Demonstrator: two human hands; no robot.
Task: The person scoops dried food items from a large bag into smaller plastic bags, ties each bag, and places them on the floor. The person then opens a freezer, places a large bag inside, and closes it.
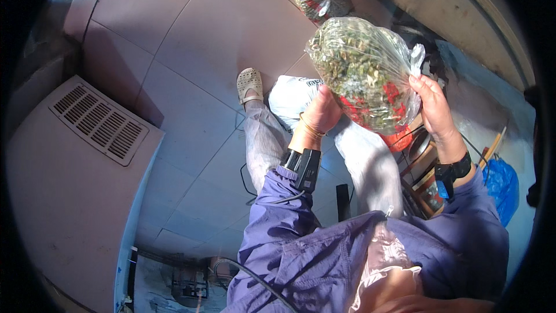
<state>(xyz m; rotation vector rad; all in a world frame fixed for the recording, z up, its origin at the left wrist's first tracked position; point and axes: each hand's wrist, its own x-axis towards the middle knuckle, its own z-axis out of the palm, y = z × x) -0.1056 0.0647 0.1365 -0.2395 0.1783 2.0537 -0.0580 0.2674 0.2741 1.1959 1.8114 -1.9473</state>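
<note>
A clear plastic bag (358, 63) full of dried green and pale leafy plant material is held up before me. Red print or red pieces show through its lower side. My right hand (434, 102) pinches the bag near its knotted neck, with fingertips on the gathered plastic. My left hand (323, 111) supports the lower left side of the bag, its thumb up and its fingers partly hidden behind. Below the bag, between my legs, is a white plastic bag (291, 95) with dark printing, partly covered by my left hand.
A similar knotted bag (319, 0) lies on the tiled floor (195, 65) farther off. On the left stands a pale appliance with a vent grille (100, 124). A blue plastic bag (504, 191), a red bag (399, 139) and wooden sticks (495, 145) are at right.
</note>
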